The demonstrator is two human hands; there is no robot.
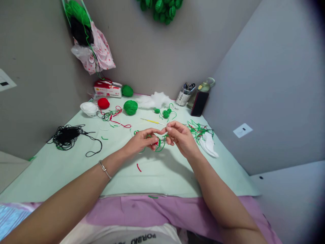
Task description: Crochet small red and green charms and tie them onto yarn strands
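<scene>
Lettered shirt (119, 234) | left hand (142, 139) clamped on red-green yarn piece (157, 143) | right hand (182, 136) curled, grip unclear | fluffy stuffing (155, 100)

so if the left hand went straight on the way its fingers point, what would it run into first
Most likely the right hand: the left hand's index finger points toward the right hand's fingertips. They look very close, perhaps touching, though depth is unclear here.
</scene>
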